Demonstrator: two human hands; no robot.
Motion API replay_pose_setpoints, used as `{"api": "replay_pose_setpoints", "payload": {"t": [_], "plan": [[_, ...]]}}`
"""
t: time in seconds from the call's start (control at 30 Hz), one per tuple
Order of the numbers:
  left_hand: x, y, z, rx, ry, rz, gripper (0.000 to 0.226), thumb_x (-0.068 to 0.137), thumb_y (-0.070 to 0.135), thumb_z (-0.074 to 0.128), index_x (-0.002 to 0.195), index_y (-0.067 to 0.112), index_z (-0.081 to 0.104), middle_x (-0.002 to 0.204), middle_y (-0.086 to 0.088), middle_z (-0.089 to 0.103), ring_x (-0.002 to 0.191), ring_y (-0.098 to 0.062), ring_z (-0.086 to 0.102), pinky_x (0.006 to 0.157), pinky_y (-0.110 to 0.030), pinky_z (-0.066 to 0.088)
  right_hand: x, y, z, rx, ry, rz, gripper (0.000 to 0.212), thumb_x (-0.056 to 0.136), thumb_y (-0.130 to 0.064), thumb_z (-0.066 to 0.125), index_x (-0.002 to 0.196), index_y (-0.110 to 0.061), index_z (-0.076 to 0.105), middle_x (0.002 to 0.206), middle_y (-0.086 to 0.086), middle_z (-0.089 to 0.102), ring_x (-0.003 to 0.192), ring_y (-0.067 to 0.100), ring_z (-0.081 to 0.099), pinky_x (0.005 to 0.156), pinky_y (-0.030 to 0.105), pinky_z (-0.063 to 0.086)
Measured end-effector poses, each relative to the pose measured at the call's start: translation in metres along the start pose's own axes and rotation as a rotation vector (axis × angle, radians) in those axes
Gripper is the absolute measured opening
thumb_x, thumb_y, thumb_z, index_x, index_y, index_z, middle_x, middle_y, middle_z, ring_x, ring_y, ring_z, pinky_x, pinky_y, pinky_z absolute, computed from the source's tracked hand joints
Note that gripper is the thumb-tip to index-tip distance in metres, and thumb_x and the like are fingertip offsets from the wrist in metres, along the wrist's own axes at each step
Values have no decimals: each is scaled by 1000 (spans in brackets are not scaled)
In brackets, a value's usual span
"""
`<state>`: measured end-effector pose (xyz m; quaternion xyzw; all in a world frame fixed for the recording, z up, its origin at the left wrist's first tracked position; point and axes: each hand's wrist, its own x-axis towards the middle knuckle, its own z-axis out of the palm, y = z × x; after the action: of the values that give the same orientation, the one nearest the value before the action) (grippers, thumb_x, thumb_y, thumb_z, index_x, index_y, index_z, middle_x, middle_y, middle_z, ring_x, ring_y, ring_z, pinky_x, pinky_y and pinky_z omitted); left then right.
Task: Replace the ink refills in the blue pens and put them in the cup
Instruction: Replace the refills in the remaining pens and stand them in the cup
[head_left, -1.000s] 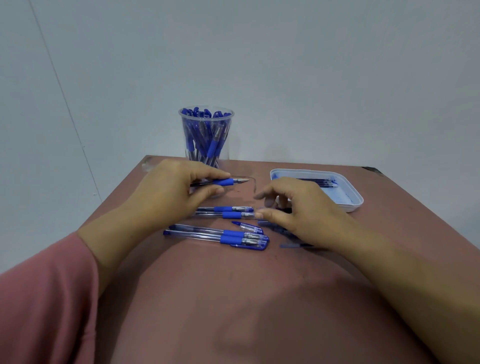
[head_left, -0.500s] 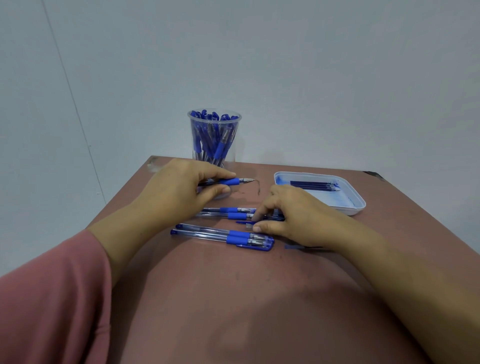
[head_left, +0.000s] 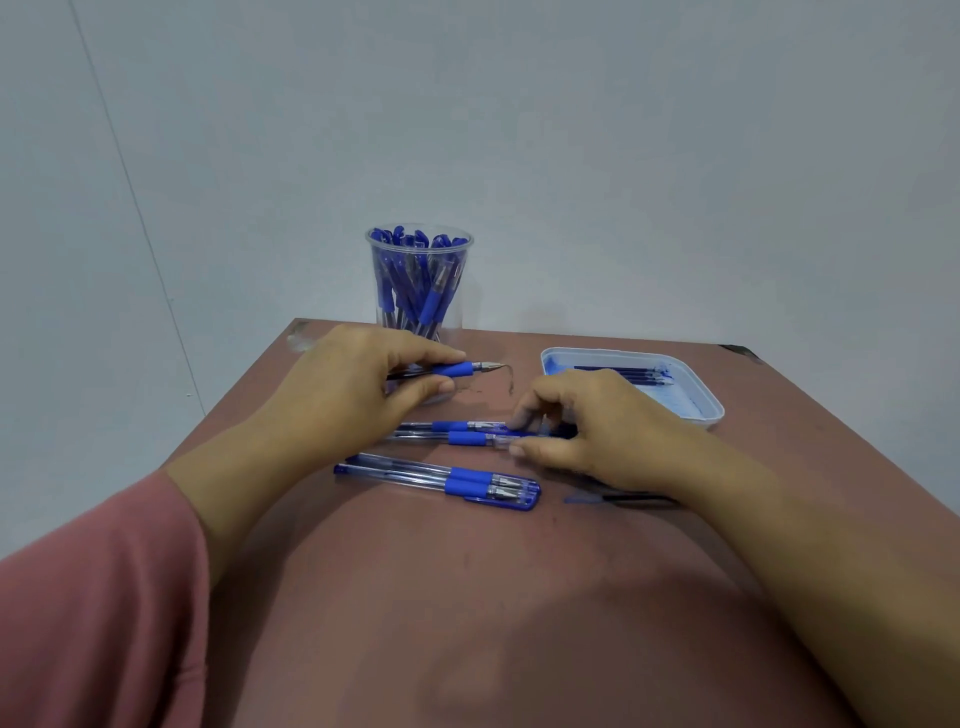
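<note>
My left hand (head_left: 358, 384) grips an uncapped blue pen (head_left: 457, 369) just above the table, tip pointing right. My right hand (head_left: 597, 431) is down at the cap ends of two blue pens (head_left: 457, 432) lying mid-table. Its thumb and curled fingers pinch a small blue pen cap, mostly hidden by the fingers. Two more capped pens (head_left: 467, 480) lie side by side nearer to me. The clear plastic cup (head_left: 457, 312), filled with several blue pens, stands at the table's back edge behind my left hand.
A white tray (head_left: 711, 410) at the back right holds several dark refills (head_left: 623, 373). A loose refill (head_left: 623, 499) lies on the brown table (head_left: 467, 597) under my right wrist. A grey wall stands behind the table.
My right hand has dropped onto the loose blue cap beside the middle pens and closed its fingers on it. My left hand keeps holding its pen still.
</note>
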<state>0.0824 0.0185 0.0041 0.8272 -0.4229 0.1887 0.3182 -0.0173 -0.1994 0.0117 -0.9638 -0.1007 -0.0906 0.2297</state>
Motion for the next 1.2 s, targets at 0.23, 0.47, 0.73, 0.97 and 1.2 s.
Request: {"api": "replay_pose_setpoints", "payload": {"t": [0.23, 0.47, 0.73, 0.97, 1.2], "plan": [[-1, 2, 3, 34, 28, 64, 28, 81, 32, 74, 108, 40, 71, 74, 42, 51, 81, 12, 58, 69, -16, 50, -9, 16, -20, 182, 168, 61, 6, 84, -31, 72, 85, -31, 66, 82, -14, 68, 78, -6, 60, 70, 4, 40], [-4, 3, 10, -48, -9, 78, 31, 81, 32, 73, 110, 41, 69, 92, 26, 69, 86, 6, 63, 76, -26, 55, -8, 11, -16, 241, 207, -15, 15, 87, -27, 67, 83, -40, 63, 90, -18, 70, 84, -3, 64, 75, 2, 40], [-5, 8, 14, -63, -42, 114, 30, 82, 34, 71, 111, 37, 70, 94, 26, 69, 85, 8, 64, 73, -13, 51, -7, 5, -8, 232, 139, -114, 18, 90, -27, 65, 95, -44, 64, 92, -26, 66, 89, -2, 63, 80, 11, 46], [-6, 12, 14, -51, -17, 128, 31, 83, 28, 72, 112, 38, 69, 88, 40, 56, 81, 18, 58, 71, -3, 41, -5, 12, -1, 63, 261, -204, 26, 89, -20, 67, 111, -33, 69, 83, -44, 57, 90, -12, 56, 81, 2, 37], [-10, 19, 22, -111, 72, 114, 25, 85, 28, 70, 110, 28, 72, 96, 32, 63, 82, 17, 59, 71, -2, 41, -3, 15, 6, 38, 407, -278, 26, 88, -24, 63, 112, -18, 71, 98, -18, 67, 94, -9, 58, 82, 5, 41]]}}
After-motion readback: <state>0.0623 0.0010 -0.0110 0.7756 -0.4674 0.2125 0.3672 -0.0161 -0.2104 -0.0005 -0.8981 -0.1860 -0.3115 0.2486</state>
